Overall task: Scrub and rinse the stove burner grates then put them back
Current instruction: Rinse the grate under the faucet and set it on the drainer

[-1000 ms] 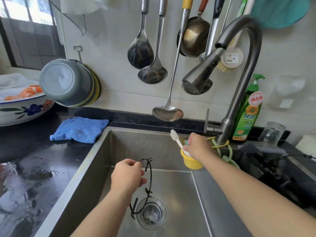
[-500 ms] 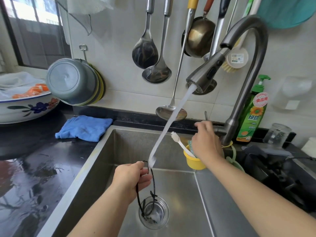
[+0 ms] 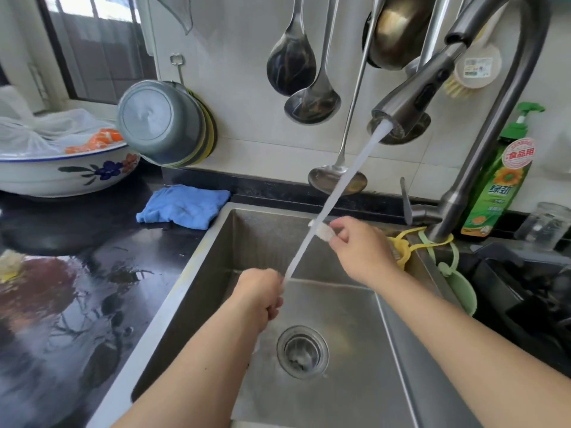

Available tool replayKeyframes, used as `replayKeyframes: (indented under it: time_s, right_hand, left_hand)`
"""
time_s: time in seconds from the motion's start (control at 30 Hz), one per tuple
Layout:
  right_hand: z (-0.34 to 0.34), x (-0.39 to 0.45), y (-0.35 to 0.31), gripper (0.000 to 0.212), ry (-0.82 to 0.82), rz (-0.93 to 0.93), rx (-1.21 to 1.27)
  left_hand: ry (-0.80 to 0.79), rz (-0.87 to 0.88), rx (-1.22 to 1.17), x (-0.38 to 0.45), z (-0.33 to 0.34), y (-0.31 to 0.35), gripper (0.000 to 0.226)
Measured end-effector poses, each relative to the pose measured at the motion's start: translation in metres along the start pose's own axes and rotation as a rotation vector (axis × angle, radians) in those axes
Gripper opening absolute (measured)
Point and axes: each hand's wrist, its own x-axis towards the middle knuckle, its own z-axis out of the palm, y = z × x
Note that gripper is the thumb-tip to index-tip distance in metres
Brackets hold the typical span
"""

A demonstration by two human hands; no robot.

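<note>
Water runs from the tap head [image 3: 411, 97] in a slanted stream [image 3: 340, 193] into the steel sink [image 3: 355, 396]. My left hand [image 3: 258, 296] is over the sink with its fingers curled, and the stream lands on it. The thin black burner grate it gripped a moment ago is hidden behind the hand and wrist. My right hand [image 3: 361, 251] pinches a white toothbrush [image 3: 323, 230], whose head is in the stream just above my left hand.
The drain strainer [image 3: 302, 352] lies below my hands. A blue cloth [image 3: 185, 206] sits on the wet black counter [image 3: 61, 304] to the left. Ladles [image 3: 312, 100] hang on the wall. A green dish soap bottle [image 3: 500, 186] stands behind the tap; the dark stove [image 3: 525, 298] is on the right.
The tap came on. My right hand left the tap lever, took the toothbrush from the yellow cup and brought it into the stream. The grate went out of sight behind my left hand.
</note>
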Motion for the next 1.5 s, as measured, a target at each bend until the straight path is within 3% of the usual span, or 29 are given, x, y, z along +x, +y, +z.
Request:
replayKeyframes:
  time_s: [0.07, 0.17, 0.27, 0.43, 0.67, 0.9, 1.23, 1.5]
  right_hand:
    - [0.011, -0.035, -0.012, 0.007, -0.262, 0.047, 0.186]
    - [0.037, -0.077, -0.026, 0.023, -0.649, 0.296, 0.49]
    - [0.052, -0.092, -0.036, 0.011, -0.839, 0.515, 0.814]
    - [0.062, -0.085, -0.036, 0.009, -0.847, 0.545, 0.912]
    - [0.068, -0.083, -0.031, 0.028, -0.852, 0.53, 1.05]
    - [0.071, -0.085, -0.033, 0.024, -0.94, 0.483, 1.119]
    - [0.07, -0.083, -0.032, 0.036, -0.848, 0.466, 1.184]
    - [0.066, -0.084, -0.033, 0.022, -0.892, 0.433, 1.172]
  left_hand:
    - [0.025, -0.015, 0.009, -0.002, -0.005, 0.005, 0.017]
    - [0.059, -0.015, -0.006, -0.007, -0.016, 0.008, 0.017]
    - [0.096, -0.021, -0.052, -0.006, -0.025, 0.011, 0.012]
    - [0.131, -0.032, -0.104, 0.0, -0.03, 0.013, 0.009]
    - [0.125, -0.042, -0.12, 0.003, -0.028, 0.011, 0.015]
    - [0.119, -0.034, -0.148, 0.007, -0.025, 0.009, 0.019]
    - [0.133, -0.012, -0.175, 0.002, -0.023, 0.011, 0.029]
    - [0.141, -0.028, -0.168, 0.0, -0.022, 0.012, 0.028]
